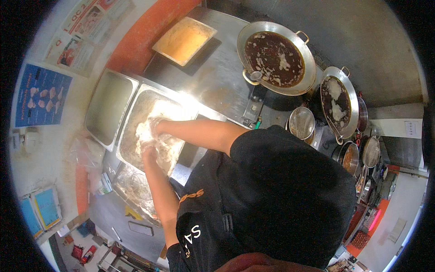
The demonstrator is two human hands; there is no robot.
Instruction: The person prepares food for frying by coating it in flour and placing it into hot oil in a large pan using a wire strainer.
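Observation:
Both of my hands reach into a deep metal pan [119,154] of white flour and floured pieces. My right hand [160,128], in a clear plastic glove, is down in the bright flour near the middle. Just beside it, my left hand [149,149], also in clear plastic, is in the flour [168,149]. Glare and flour hide the fingers, so what they hold cannot be made out. A second metal pan [110,105] with cloudy liquid adjoins the flour pan. Next to the flour pan on the other side is a clear-lined container [134,185] with pale contents.
A tray of orange-yellow powder [185,39] sits on the steel counter [217,71]. Two large woks of dark oil, one nearer [275,59] and one farther [335,98], stand beside a mesh strainer [301,123]. A phone [141,228] lies on the other worktop.

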